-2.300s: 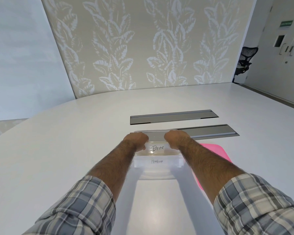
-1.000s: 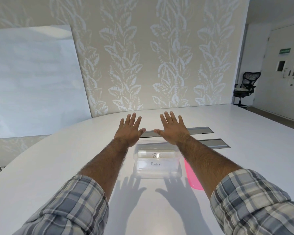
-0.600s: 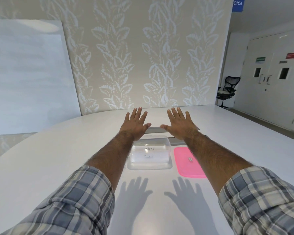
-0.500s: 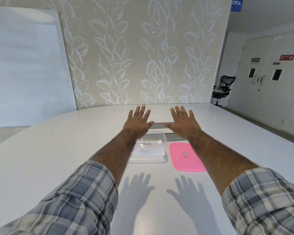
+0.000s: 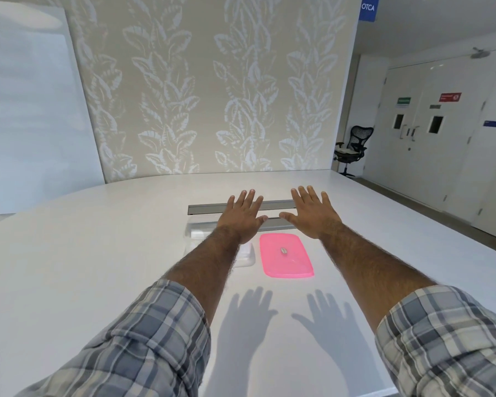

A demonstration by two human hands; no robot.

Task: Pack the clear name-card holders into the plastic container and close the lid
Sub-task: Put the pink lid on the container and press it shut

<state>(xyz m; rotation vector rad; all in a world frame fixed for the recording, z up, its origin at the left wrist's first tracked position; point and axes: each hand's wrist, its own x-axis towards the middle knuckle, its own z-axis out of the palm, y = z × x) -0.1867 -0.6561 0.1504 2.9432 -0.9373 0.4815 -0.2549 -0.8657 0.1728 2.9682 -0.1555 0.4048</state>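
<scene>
We find the left hand [image 5: 242, 222] and right hand [image 5: 312, 217] spread flat, each grip apart, above the container [image 5: 194, 232]; the pink lid [image 5: 285, 257] lies beside it on the surface [image 5: 98, 253].

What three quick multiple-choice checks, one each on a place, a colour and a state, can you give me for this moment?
1. Where does the flat plastic lid lie?
A. On the clear plastic container
B. On the white table, right of the container
C. In a hand

2. What colour is the lid?
A. Pink
B. Blue
C. Clear

3. How are the left hand and right hand?
A. Gripping the container
B. Fists
C. Open, fingers spread, holding nothing

Answers: 1 B, it rests flat beside the container; 2 A, bright pink; 3 C, both palms are empty above the table.
</scene>
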